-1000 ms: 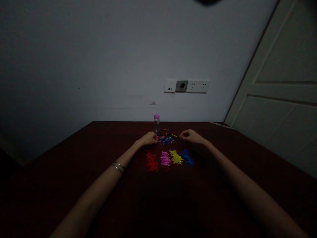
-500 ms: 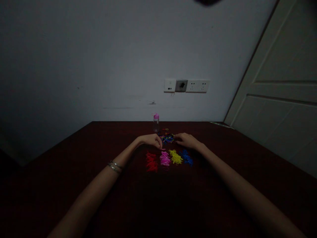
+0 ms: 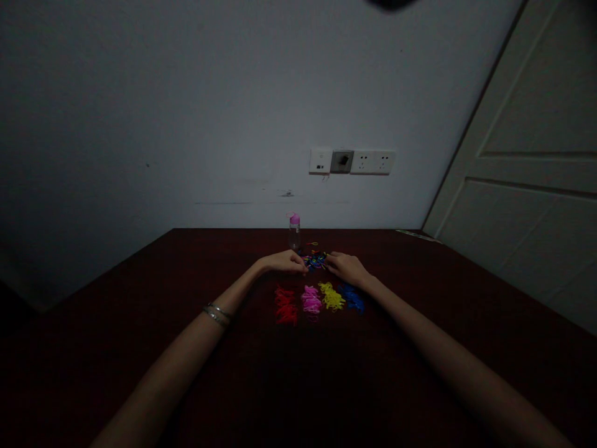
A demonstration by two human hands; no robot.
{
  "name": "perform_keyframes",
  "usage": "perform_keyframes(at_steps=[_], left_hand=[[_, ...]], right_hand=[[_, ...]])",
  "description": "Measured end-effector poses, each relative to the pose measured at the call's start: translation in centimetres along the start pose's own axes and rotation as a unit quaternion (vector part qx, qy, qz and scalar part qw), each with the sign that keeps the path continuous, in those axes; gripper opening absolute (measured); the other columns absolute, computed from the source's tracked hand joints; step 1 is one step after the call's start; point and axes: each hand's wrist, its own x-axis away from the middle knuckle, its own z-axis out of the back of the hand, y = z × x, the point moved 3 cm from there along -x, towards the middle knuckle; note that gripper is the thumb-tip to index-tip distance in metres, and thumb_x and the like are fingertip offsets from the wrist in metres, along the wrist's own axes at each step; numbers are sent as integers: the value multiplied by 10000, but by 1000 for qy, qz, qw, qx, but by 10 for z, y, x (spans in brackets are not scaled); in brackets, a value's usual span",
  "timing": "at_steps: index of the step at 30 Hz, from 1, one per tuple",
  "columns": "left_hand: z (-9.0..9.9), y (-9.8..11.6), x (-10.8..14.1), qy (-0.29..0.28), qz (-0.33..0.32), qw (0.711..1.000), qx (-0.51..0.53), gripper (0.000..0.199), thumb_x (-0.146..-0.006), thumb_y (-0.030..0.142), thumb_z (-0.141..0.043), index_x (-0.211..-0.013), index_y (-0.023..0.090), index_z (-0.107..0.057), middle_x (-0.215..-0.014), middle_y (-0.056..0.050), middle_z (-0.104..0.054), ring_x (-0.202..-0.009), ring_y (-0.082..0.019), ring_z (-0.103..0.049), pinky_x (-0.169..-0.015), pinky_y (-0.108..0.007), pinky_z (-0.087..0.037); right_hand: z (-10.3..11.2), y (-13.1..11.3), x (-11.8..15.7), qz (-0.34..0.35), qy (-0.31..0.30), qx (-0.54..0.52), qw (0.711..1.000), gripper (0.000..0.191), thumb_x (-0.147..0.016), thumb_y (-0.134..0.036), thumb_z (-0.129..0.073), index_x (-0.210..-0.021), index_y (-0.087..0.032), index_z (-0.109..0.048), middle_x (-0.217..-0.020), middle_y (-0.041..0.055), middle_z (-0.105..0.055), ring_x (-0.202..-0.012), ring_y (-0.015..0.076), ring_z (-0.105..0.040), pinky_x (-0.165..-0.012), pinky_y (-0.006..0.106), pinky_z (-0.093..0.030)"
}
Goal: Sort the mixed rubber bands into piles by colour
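A small mixed heap of coloured bands [image 3: 316,260] lies between my two hands on the dark table. My left hand [image 3: 290,262] is closed at the heap's left edge; what its fingers hold, if anything, is too small to name. At the right edge, my right hand [image 3: 346,267] touches the heap with bent fingers, and its grip is too dim to make out. Nearer to me lie four separate piles in a row: red bands [image 3: 286,305], pink bands [image 3: 311,300], yellow bands [image 3: 331,297] and blue bands [image 3: 351,298].
Behind my left hand stands a clear bottle [image 3: 294,235] with a pink cap. A loose band lies beyond the heap. The table [image 3: 224,242] meets a wall with sockets [image 3: 373,162], and a pale door [image 3: 527,162] is on the right.
My left hand has moved slightly up from the pink pile to the heap's edge, and the pink band at its fingertips is no longer there. My right hand has shifted a little left, onto the heap.
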Motion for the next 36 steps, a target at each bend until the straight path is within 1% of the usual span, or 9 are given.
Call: perform_keyframes(at_steps=[3, 9, 15, 19, 22, 26, 30, 32, 36], left_hand=[[-1, -1, 0, -48, -7, 999, 20, 312, -680, 384, -544, -740, 104, -669, -469, 19, -431, -424, -49, -307, -409, -204, -187], [2, -9, -2, -23, 3, 999, 35, 350, -680, 410, -541, -760, 91, -663, -446, 35, -371, -409, -47, -268, -405, -212, -156], [5, -14, -1, 19, 10, 999, 31, 335, -690, 386, -516, -753, 95, -671, -450, 32, -382, -415, -46, -258, -409, -207, -165], [6, -19, -2, 41, 14, 999, 32, 317, -693, 354, -512, -756, 91, -677, -434, 33, -374, -413, -46, -260, -410, -206, -171], [8, -28, -8, 72, 2, 997, 30, 292, -673, 335, -532, -735, 89, -677, -472, 15, -446, -437, -49, -302, -428, -198, -216], [9, -36, -14, 110, -7, 994, 17, 232, -625, 278, -562, -708, 90, -669, -580, -9, -544, -512, -66, -396, -482, -187, -291], [6, -32, -13, 127, 6, 991, -42, 208, -613, 257, -562, -694, 95, -665, -541, 7, -525, -500, -70, -398, -483, -188, -293], [2, -28, -12, 132, 19, 988, -83, 201, -610, 271, -569, -676, 105, -662, -532, 8, -524, -497, -75, -408, -479, -191, -288], [-5, -24, -11, 140, 56, 975, -162, 236, -607, 364, -598, -651, 137, -644, -584, -10, -559, -524, -95, -454, -472, -202, -273]], right_hand=[[1, 1, 0, -1, 5, -7, 1000, 245, -854, -339, -380, -946, -214, -569, -977, 78, -571, -873, 183, -545, -651, 232, -385], [4, 14, -1, 3, 48, -108, 993, 188, -802, -302, -466, -884, -209, -607, -947, 54, -600, -855, 171, -545, -678, 237, -383], [1, 26, -8, -9, 78, -306, 949, 252, -728, -335, -522, -833, -138, -641, -795, 47, -628, -726, 146, -548, -658, 248, -411], [5, 25, -10, -3, 31, -375, 926, 267, -689, -338, -546, -793, -114, -651, -721, 46, -626, -675, 139, -545, -630, 248, -418], [17, 18, -8, 12, -18, -408, 913, 246, -669, -319, -558, -767, -116, -657, -698, 43, -628, -643, 129, -539, -613, 243, -415], [34, 2, -1, 57, -129, -426, 894, 239, -655, -312, -573, -751, -113, -664, -635, 27, -613, -572, 105, -510, -558, 227, -394], [39, -8, 4, 80, -222, -404, 884, 231, -611, -265, -611, -780, -117, -668, -652, 23, -620, -574, 98, -513, -548, 216, -387], [36, -7, 3, 71, -235, -403, 882, 278, -593, -261, -627, -830, -120, -665, -673, 27, -628, -576, 101, -517, -544, 219, -387], [29, 9, -1, 26, -180, -412, 893, 301, -616, -288, -604, -861, -121, -656, -658, 29, -617, -545, 100, -498, -509, 219, -375]])
